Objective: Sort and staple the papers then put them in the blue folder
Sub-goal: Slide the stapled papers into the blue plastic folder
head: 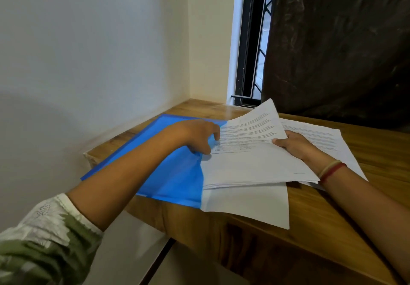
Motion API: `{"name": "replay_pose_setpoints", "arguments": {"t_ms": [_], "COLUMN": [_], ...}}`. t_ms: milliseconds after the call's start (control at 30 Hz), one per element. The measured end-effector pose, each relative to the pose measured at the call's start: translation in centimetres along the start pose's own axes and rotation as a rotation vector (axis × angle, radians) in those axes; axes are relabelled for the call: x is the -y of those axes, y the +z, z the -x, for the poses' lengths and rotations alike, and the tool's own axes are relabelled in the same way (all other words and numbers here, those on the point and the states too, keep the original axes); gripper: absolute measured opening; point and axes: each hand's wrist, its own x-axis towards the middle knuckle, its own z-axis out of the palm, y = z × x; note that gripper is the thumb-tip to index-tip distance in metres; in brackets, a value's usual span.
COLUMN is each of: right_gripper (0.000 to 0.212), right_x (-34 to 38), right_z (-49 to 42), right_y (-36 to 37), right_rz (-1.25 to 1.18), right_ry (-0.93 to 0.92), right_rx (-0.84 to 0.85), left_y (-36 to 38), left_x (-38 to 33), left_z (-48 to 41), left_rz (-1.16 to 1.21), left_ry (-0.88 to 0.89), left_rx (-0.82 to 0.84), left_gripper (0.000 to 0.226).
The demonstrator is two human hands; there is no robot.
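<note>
A blue folder (175, 174) lies flat on the left end of the wooden table (366, 207), by the wall. My left hand (199, 136) rests on the folder, its curled fingers at the left edge of a stack of printed papers (250, 158). My right hand (295, 145) grips this stack at its right side, thumb on top, and holds it tilted over the folder's right part. A second pile of printed sheets (319, 136) lies on the table under and behind my right hand. One blank sheet (250, 205) sticks out below the stack, over the table's front edge.
The table stands in a corner: a pale wall (88, 63) runs along its left side, a window with a black frame (250, 52) and a dark curtain (343, 41) are behind it. Bare wood shows at the right.
</note>
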Motion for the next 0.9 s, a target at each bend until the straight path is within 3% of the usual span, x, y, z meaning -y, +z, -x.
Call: {"name": "replay_pose_setpoints", "arguments": {"t_ms": [167, 400, 567, 800, 900], "right_gripper": [0.033, 0.03, 0.033, 0.017, 0.028], "right_x": [0.4, 2.0, 3.9, 6.6, 7.0], "right_z": [1.0, 2.5, 3.0, 2.9, 2.7], "right_y": [1.1, 3.9, 7.7, 11.8, 11.7], "right_rz": [-0.111, -0.393, -0.42, -0.377, -0.426], "right_ry": [0.036, 0.055, -0.033, 0.051, 0.088], "right_rx": [-0.01, 0.081, 0.078, 0.14, 0.142], "left_y": [-0.2, -0.4, 2.1, 4.7, 5.4], "left_x": [0.3, -0.2, -1.9, -2.8, -2.5], "left_z": [1.0, 1.7, 1.9, 1.5, 1.6], "left_rz": [0.088, 0.118, 0.004, -0.088, -0.033], "left_ry": [0.038, 0.02, -0.021, -0.143, -0.199], "left_rx": [-0.033, -0.119, -0.345, -0.526, -0.595], "left_gripper": [0.026, 0.029, 0.023, 0.024, 0.022]}}
